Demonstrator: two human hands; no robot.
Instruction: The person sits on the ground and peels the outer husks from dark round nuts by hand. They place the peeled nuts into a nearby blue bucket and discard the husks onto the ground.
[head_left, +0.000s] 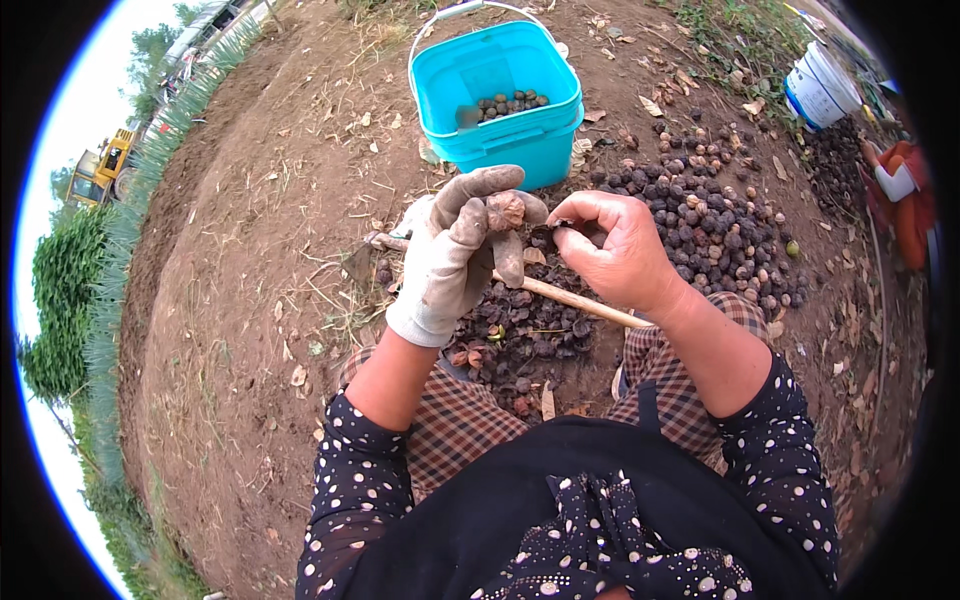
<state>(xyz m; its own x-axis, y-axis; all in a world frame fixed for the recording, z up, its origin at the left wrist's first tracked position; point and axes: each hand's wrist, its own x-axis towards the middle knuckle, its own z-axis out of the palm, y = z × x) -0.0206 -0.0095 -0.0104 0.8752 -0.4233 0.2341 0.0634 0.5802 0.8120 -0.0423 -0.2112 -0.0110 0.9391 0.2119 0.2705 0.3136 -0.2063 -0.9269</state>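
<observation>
My left hand [450, 262], in a soiled white glove, grips a brown walnut [505, 211] between thumb and fingers. Close to its right, my bare right hand [625, 250] is closed in a pinch on a dark scrap of walnut husk [562, 224]. Both hands are raised over a heap of black husks [530, 335] on the ground between my legs. A wooden handle [575, 300] runs slantwise below the hands; what its far end joins is partly hidden by the glove. Beyond the hands stands a turquoise bucket [505, 152] with several walnuts [515, 104] at its bottom.
A broad pile of dark, unhusked walnuts [715, 235] spreads over the soil at my right. Farther right are a white bucket [822, 88] and another person in red clothing [905, 200]. Green plants [120, 270] and a yellow machine [100, 172] appear at the far left.
</observation>
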